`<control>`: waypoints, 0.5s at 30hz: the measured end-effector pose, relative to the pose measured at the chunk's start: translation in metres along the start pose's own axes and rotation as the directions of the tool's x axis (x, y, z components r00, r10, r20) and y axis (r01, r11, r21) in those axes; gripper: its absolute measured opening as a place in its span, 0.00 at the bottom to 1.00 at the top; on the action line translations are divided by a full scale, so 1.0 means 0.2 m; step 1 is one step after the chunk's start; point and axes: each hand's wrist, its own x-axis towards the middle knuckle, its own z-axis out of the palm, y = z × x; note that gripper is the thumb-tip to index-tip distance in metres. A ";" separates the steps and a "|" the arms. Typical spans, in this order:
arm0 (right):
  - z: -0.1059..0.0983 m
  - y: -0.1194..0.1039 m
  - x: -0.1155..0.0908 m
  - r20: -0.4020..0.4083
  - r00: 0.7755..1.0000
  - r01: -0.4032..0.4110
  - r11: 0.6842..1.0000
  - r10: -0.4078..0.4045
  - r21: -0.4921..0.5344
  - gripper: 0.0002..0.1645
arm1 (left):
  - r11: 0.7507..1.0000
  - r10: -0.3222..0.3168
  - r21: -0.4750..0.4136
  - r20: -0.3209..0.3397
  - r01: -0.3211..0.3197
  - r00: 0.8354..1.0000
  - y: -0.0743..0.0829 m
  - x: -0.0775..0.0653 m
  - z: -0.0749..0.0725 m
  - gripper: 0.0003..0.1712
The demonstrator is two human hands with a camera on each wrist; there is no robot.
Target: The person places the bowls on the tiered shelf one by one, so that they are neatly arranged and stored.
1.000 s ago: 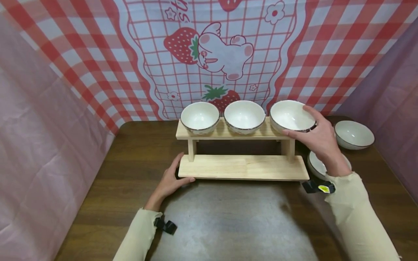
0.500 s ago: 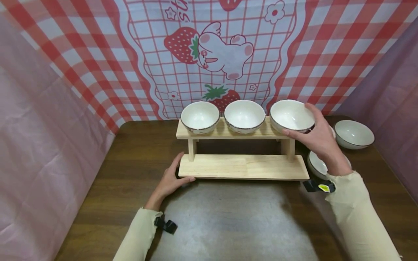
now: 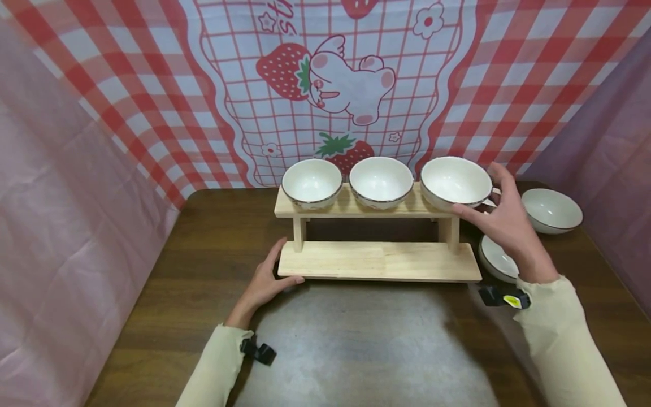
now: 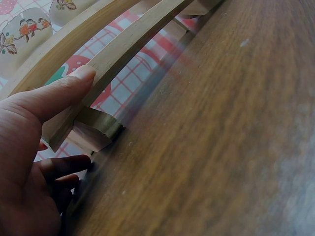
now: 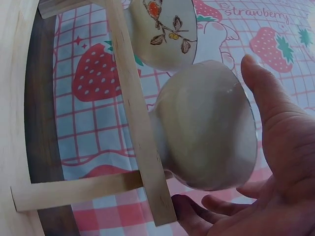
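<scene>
A two-tier wooden shelf (image 3: 330,263) stands on the table. At its lower board's left end, my left hand (image 3: 261,288) holds on, thumb along the front edge and fingers round the side. The left wrist view shows that thumb (image 4: 64,93) on the wood. On the upper board, a white cup (image 3: 455,181) with a dark rim sits upright at the right end. My right hand (image 3: 508,220) is beside it, around its handle side, thumb near the rim. In the right wrist view a gap shows between the thumb (image 5: 270,93) and the cup.
Two more white vessels, one at the left (image 3: 311,182) and one in the middle (image 3: 380,181), share the upper board. To the shelf's right, a white bowl (image 3: 551,210) and another white vessel (image 3: 495,260), partly hidden by my right arm, rest on the table (image 3: 203,237). Checked cloth (image 3: 152,85) hangs behind.
My right hand has loosened from the right-hand cup and shifted slightly right, so the cup's handle now shows. The cup stays in place. My left hand has not visibly moved.
</scene>
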 end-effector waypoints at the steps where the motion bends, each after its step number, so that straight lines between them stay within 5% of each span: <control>1: 0.00 0.00 -0.01 0.001 1.000 0.000 1.000 0.000 0.009 0.64 | 1.000 0.000 0.000 -0.001 0.000 1.000 0.00 0.00 0.00 0.61; 15: -0.11 0.08 -0.13 -0.053 0.998 -0.019 0.999 0.017 -0.036 0.58 | 1.000 -0.002 0.032 0.001 0.002 1.000 0.00 0.00 0.00 0.61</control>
